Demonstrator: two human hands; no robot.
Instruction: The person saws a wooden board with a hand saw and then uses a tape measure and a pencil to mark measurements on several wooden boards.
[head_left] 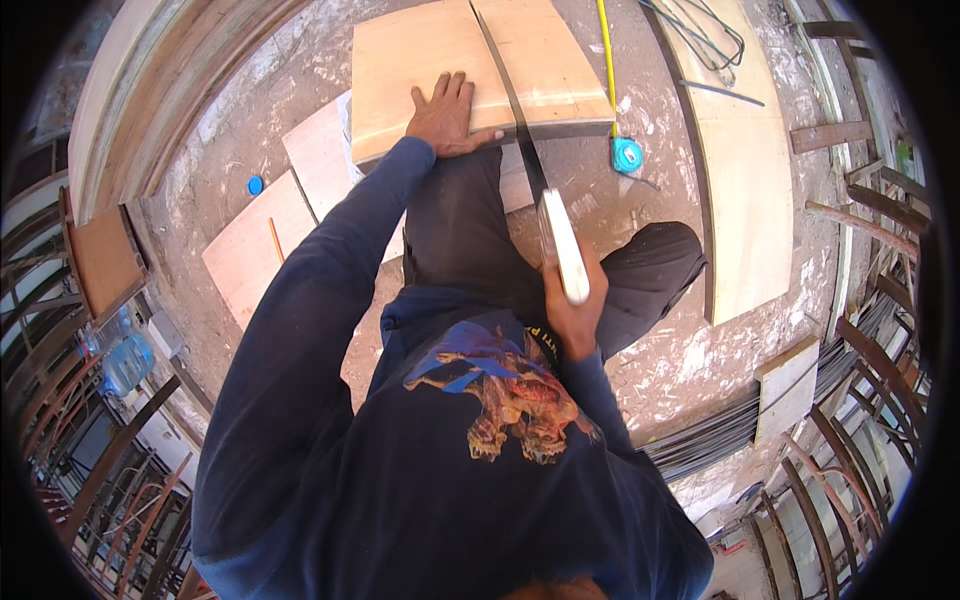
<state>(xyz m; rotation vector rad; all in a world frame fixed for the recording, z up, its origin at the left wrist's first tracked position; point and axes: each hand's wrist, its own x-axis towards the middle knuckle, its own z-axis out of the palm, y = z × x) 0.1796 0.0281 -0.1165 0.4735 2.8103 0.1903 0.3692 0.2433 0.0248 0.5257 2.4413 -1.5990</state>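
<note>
A light plywood board (405, 65) lies across the top middle, over my dark-trousered leg. My left hand (447, 115) presses on it near the front edge, fingers spread, left of a long saw blade (512, 108). The blade runs through a straight slit in the board toward its far edge. My right hand (578, 310) is closed round the saw's white handle (563, 245), below the board and in front of my body. A teal tape measure (627, 156), its yellow tape pulled out, lies just right of the board.
Long plywood panels lie right (745, 220) and lower left (245, 260), with a pencil (275, 240) and blue cap (255, 185). Black bent rods (710, 40) rest on the right panel. Stacked boards (130, 120), a water jug (130, 360) and metal bars (700, 450) line the edges.
</note>
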